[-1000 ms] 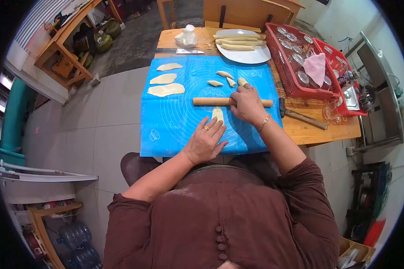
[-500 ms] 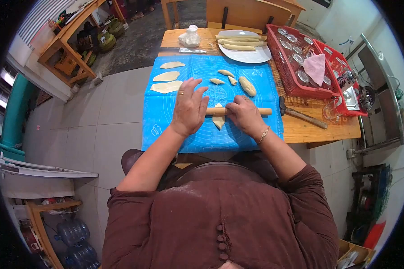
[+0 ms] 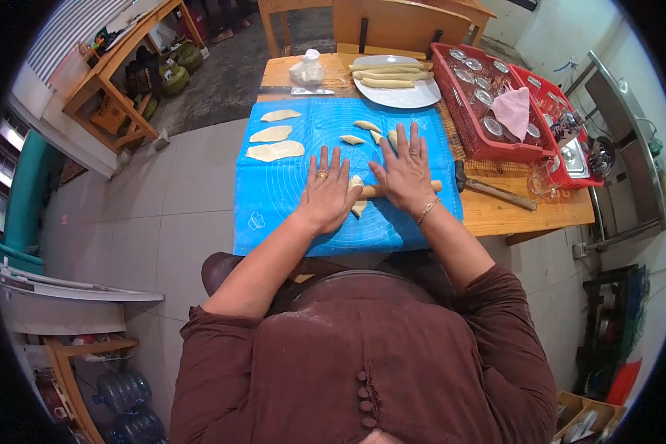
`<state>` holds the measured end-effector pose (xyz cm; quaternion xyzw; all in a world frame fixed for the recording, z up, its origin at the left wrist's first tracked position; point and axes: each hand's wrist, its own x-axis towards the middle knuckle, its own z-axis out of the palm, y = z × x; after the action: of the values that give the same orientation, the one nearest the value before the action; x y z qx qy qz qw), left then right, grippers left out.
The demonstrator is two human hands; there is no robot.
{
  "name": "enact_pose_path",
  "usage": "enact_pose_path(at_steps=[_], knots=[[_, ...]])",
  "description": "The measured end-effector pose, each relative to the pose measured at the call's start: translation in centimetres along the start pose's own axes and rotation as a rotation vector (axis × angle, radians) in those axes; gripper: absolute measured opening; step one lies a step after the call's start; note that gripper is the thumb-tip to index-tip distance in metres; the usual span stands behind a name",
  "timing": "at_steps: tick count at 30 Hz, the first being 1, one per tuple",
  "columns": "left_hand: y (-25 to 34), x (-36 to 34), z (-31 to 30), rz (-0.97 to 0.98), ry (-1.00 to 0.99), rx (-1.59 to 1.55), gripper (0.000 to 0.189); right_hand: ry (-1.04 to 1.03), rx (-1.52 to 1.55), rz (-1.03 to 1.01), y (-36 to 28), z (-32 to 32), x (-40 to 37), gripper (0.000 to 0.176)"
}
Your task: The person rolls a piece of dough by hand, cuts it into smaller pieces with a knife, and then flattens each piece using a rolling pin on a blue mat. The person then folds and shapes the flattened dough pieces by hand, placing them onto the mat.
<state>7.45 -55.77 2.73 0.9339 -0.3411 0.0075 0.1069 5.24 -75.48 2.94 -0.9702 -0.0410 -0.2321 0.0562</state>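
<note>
A wooden rolling pin [image 3: 378,190] lies across a small piece of dough [image 3: 358,209] on the blue baking mat [image 3: 274,214]. My left hand [image 3: 328,194] rests flat over the pin's left end, fingers stretched out. Over its right part lies my right hand [image 3: 407,174], palm down with fingers spread. Dough shows above and below the pin. Three flattened dough strips, the nearest one [image 3: 275,151] longest, lie at the mat's upper left. Small dough pieces [image 3: 353,139] sit beyond the pin, and a thicker lump [image 3: 393,139] is partly hidden by my right hand.
A white plate [image 3: 399,98] holds several dough rolls at the back. Beside it are a bag of white powder [image 3: 307,72] and a knife [image 3: 311,92]. On the right are a hammer [image 3: 496,189], a red crate [image 3: 466,133] of glasses and a glass mug [image 3: 544,181].
My right hand has opened from its closed fingers near the dough and flattened over the pin. My left hand has come down onto the pin's left end.
</note>
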Motion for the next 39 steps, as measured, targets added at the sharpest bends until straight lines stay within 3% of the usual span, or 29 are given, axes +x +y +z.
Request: enact_pose_path(at_steps=[2, 5, 12, 14, 18, 23, 39], knots=[[0.0, -0.6, 0.2, 0.019, -0.011, -0.009, 0.069, -0.045, -0.029, -0.025, 0.0, 1.0, -0.8, 0.067], [0.4, -2.0, 0.2, 0.049, -0.002, -0.023, 0.07, -0.122, 0.027, -0.024, -0.2, 0.7, -1.7, 0.072], [0.7, -3.5, -0.3, 0.084, -0.044, -0.129, 0.069, -0.178, 0.013, -0.01, -1.1, -0.7, -4.5, 0.073], [0.4, -2.6, -0.9, -0.007, -0.107, -0.243, 0.069, -0.195, 0.002, -0.015, -1.2, -0.7, -5.0, 0.075], [0.9, -1.6, -1.6, -0.003, 0.035, -0.251, 0.068, -0.221, 0.019, -0.001, -1.7, -1.5, -5.8, 0.077], [1.9, -2.4, 0.0, 0.002, 0.014, 0.003, 0.069, -0.276, 0.036, 0.008, -2.6, -2.9, -7.2, 0.08], [2.3, -8.2, -0.8, 0.146, -0.162, -0.114, 0.07, -0.424, 0.125, -0.185, -2.4, -6.2, -11.5, 0.074]])
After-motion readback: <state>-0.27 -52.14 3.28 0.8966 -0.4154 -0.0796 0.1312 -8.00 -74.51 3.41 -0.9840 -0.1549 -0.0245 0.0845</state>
